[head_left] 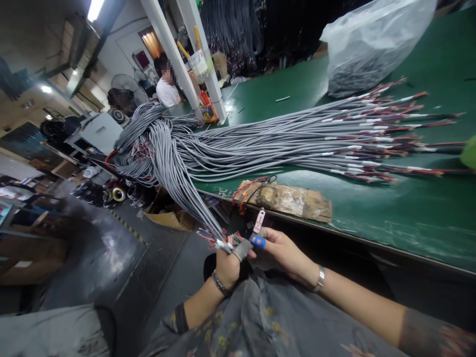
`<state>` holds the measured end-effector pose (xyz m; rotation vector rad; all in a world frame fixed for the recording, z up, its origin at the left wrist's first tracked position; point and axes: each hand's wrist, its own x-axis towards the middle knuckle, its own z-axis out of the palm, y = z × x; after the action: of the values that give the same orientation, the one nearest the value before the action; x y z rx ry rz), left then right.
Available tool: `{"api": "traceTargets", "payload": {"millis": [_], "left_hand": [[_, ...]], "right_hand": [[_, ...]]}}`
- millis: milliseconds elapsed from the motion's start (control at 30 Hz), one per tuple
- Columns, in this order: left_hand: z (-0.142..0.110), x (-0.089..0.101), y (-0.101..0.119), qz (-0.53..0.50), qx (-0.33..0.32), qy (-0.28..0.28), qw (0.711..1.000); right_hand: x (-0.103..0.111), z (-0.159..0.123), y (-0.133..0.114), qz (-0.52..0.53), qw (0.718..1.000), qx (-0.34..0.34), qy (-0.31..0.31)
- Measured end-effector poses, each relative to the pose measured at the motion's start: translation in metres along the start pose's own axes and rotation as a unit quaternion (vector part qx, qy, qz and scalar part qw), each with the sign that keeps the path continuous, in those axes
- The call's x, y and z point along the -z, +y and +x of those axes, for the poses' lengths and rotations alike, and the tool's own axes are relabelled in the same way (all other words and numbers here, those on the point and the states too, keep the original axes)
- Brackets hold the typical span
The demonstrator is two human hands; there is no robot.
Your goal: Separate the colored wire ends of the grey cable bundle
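My left hand [227,265] is closed around a bunch of grey cables [191,198], near their stripped ends, where thin coloured wires [207,237] fan out. Grey tape wraps its thumb. Close beside it, my right hand [284,250] pinches a small flat pink-handled tool [259,221] between thumb and fingers. The handle points up, and its lower end is hidden by the fingers. Blue tape covers the right thumb. Between the hands, short wire ends [238,238] stick up by the left thumb.
Many grey cables [267,134] lie across the green table [409,218], heaped at its left end. At the near edge sits a worn wooden block [297,201] with wires around it. A plastic bag [372,49] of grey pieces stands farther back. A person [168,89] is in the background.
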<state>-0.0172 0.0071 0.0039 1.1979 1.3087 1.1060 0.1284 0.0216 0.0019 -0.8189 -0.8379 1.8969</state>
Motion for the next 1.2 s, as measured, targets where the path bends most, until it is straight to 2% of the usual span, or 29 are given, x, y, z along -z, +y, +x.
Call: {"api": "traceTargets", "payload": {"millis": [200,267,333,400,500,600,667,767,867,1100,1200], "left_hand": [[0.002,-0.006,0.004,-0.03,-0.004,0.038,0.999],[0.002,-0.008,0.008,-0.044,-0.002,0.049,0.998],[0.003,-0.01,0.012,-0.058,0.005,0.051,0.997],[0.004,-0.013,0.015,-0.066,0.012,0.043,0.997],[0.007,-0.016,0.015,-0.054,0.02,0.027,0.998],[0.009,-0.018,0.015,-0.027,0.024,0.02,0.999],[0.01,-0.018,0.014,-0.02,0.023,0.016,0.999],[0.011,-0.019,0.014,-0.028,0.025,0.012,0.999],[0.011,-0.021,0.015,-0.032,0.035,0.012,0.999],[0.011,-0.021,0.018,-0.009,0.045,-0.005,0.999],[0.009,-0.017,0.016,0.003,0.038,-0.014,0.999]], "right_hand": [[0.011,0.001,0.004,0.05,0.998,-0.022,-0.023],[0.017,0.005,0.005,0.084,0.996,-0.035,-0.011],[0.021,0.011,0.004,0.119,0.992,-0.049,0.004],[0.022,0.018,0.0,0.132,0.99,-0.053,-0.01],[0.019,0.023,-0.008,0.065,0.998,0.007,-0.013],[0.015,0.024,-0.014,-0.05,0.992,0.095,0.061],[0.013,0.024,-0.015,-0.076,0.986,0.119,0.088],[0.011,0.027,-0.013,0.005,0.995,0.088,0.039],[0.009,0.031,-0.009,0.106,0.993,0.048,-0.004],[0.011,0.034,-0.004,0.171,0.984,0.025,0.035],[0.015,0.032,-0.004,0.181,0.983,0.013,0.024]]}}
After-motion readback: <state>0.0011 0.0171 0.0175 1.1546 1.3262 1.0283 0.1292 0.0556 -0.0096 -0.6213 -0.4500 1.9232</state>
